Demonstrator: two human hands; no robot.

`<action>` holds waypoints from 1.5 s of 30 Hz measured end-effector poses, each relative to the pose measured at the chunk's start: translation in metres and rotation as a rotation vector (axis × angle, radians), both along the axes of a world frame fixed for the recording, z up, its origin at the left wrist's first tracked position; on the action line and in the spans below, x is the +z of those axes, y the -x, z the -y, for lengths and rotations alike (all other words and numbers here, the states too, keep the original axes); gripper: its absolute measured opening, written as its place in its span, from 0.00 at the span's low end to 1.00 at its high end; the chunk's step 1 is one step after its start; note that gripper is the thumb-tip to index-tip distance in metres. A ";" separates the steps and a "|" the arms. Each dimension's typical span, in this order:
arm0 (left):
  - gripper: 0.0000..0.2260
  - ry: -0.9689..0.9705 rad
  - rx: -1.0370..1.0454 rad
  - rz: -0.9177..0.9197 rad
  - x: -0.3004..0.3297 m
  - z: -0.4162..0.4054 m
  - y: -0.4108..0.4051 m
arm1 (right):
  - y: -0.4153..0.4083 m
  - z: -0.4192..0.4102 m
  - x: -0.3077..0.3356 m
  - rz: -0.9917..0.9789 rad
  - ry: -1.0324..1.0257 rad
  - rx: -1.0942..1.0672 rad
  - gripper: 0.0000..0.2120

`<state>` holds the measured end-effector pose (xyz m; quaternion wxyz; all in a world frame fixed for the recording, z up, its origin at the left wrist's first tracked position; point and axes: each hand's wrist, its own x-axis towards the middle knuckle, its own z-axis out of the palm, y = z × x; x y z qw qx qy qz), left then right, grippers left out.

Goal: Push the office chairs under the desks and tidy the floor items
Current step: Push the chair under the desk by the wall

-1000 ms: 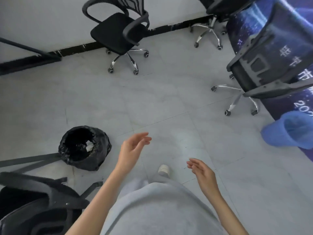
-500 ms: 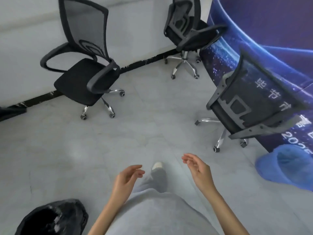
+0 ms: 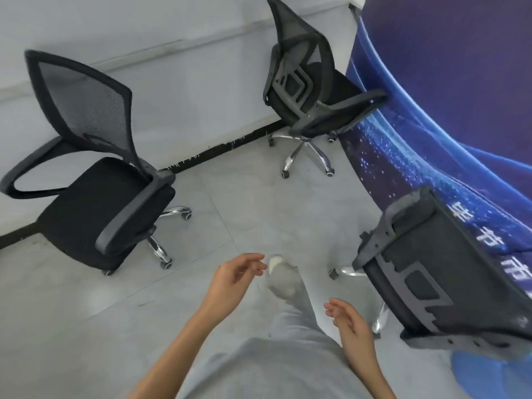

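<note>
Three black mesh office chairs stand on the grey tiled floor. One chair [image 3: 95, 203] is at the left by the white wall, its seat facing left. A second chair [image 3: 311, 93] sits in the far corner. A third chair [image 3: 437, 280] is close on my right, its back turned to me. My left hand [image 3: 233, 280] hangs in front of me with loosely curled fingers, holding nothing. My right hand [image 3: 348, 321] is lower and nearer the third chair, fingers relaxed and empty. Neither hand touches a chair.
A large blue printed banner [image 3: 449, 105] lines the right side behind the two right chairs. A blue bin [image 3: 489, 378] shows at the bottom right under the near chair. My grey-trousered leg and white shoe [image 3: 275, 262] step forward on the open floor between the chairs.
The view has swung up and right; the black bin-bag basket at the left has left the frame. The chairs appear closer. My foot has stepped forward and both hands stay empty.
</note>
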<state>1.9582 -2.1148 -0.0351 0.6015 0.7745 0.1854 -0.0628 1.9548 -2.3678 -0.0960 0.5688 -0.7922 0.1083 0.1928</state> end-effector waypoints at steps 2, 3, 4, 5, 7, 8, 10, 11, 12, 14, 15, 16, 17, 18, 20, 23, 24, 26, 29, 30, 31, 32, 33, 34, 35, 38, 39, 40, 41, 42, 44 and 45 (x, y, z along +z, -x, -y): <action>0.14 0.006 0.067 -0.037 -0.010 -0.013 -0.034 | -0.077 -0.025 0.000 0.016 -0.006 0.104 0.14; 0.13 0.012 0.124 -0.052 -0.012 -0.020 -0.049 | -0.119 -0.040 0.004 0.038 -0.001 0.176 0.15; 0.13 0.025 0.194 -0.066 -0.013 -0.028 -0.063 | -0.160 -0.056 0.010 0.064 0.009 0.255 0.14; 0.13 0.040 0.268 -0.081 -0.013 -0.037 -0.075 | -0.200 -0.076 0.018 0.086 0.014 0.330 0.13; 0.12 0.043 0.396 -0.102 -0.012 -0.061 -0.099 | -0.272 -0.119 0.036 0.127 -0.002 0.455 0.11; 0.12 0.039 0.445 -0.118 -0.013 -0.072 -0.111 | -0.305 -0.140 0.044 0.144 -0.018 0.507 0.11; 0.11 0.035 0.523 -0.147 -0.014 -0.089 -0.135 | -0.360 -0.182 0.057 0.182 -0.041 0.598 0.13; 0.11 0.033 0.559 -0.151 -0.015 -0.096 -0.149 | -0.385 -0.202 0.059 0.202 -0.048 0.639 0.14; 0.11 0.035 0.593 -0.151 -0.018 -0.103 -0.164 | -0.407 -0.222 0.059 0.214 -0.053 0.669 0.13; 0.11 0.047 0.630 -0.151 -0.021 -0.120 -0.198 | -0.444 -0.260 0.052 0.215 -0.068 0.704 0.11; 0.11 0.047 0.633 -0.149 -0.023 -0.131 -0.217 | -0.459 -0.278 0.046 0.207 -0.073 0.711 0.10; 0.12 0.046 0.636 -0.147 -0.025 -0.145 -0.237 | -0.473 -0.295 0.040 0.194 -0.074 0.717 0.10; 0.12 0.042 0.640 -0.139 -0.027 -0.161 -0.257 | -0.485 -0.309 0.034 0.180 -0.067 0.727 0.10; 0.13 0.035 0.645 -0.127 -0.027 -0.179 -0.278 | -0.497 -0.322 0.028 0.169 -0.050 0.743 0.10; 0.14 0.001 0.648 -0.094 -0.023 -0.220 -0.320 | -0.520 -0.344 0.018 0.135 0.005 0.797 0.10; 0.15 -0.073 0.674 -0.033 -0.003 -0.281 -0.377 | -0.557 -0.376 0.015 0.092 0.076 0.858 0.11; 0.14 -0.101 0.677 -0.012 0.007 -0.300 -0.394 | -0.571 -0.388 0.017 0.091 0.091 0.879 0.12; 0.12 -0.167 0.679 0.028 0.027 -0.336 -0.422 | -0.599 -0.416 0.022 0.093 0.111 0.921 0.14; 0.11 -0.326 0.750 0.088 0.047 -0.381 -0.445 | -0.632 -0.470 0.031 0.124 0.134 0.996 0.15; 0.11 -0.426 0.799 0.099 0.050 -0.393 -0.449 | -0.641 -0.491 0.034 0.124 0.126 1.045 0.14; 0.12 -0.557 0.855 0.094 0.050 -0.404 -0.452 | -0.650 -0.514 0.037 0.125 0.123 1.108 0.13; 0.13 -0.697 0.915 0.066 0.049 -0.414 -0.453 | -0.657 -0.538 0.040 0.134 0.114 1.188 0.13; 0.14 -0.829 0.983 0.014 0.046 -0.424 -0.453 | -0.663 -0.564 0.044 0.152 0.107 1.280 0.13; 0.15 -0.933 1.050 -0.059 0.042 -0.432 -0.451 | -0.667 -0.590 0.047 0.177 0.094 1.376 0.13; 0.18 -1.009 1.101 -0.156 0.036 -0.440 -0.450 | -0.671 -0.617 0.051 0.203 0.080 1.467 0.13; 0.25 -1.027 1.212 -0.575 0.015 -0.455 -0.443 | -0.671 -0.698 0.061 0.257 0.018 1.719 0.12; 0.25 -0.905 1.255 -0.702 0.012 -0.455 -0.443 | -0.668 -0.721 0.066 0.278 0.000 1.803 0.12; 0.22 -0.757 1.307 -0.793 0.007 -0.455 -0.443 | -0.664 -0.743 0.073 0.306 -0.026 1.887 0.12; 0.17 -0.622 1.354 -0.865 0.001 -0.453 -0.444 | -0.660 -0.762 0.079 0.329 -0.052 1.955 0.12; 0.12 -0.580 1.382 -0.914 -0.004 -0.450 -0.446 | -0.656 -0.779 0.084 0.341 -0.083 2.007 0.12; 0.12 -0.613 1.379 -0.923 -0.015 -0.442 -0.448 | -0.646 -0.808 0.091 0.365 -0.135 2.085 0.13; 0.13 -0.651 1.382 -0.943 -0.018 -0.439 -0.447 | -0.642 -0.820 0.092 0.391 -0.153 2.120 0.13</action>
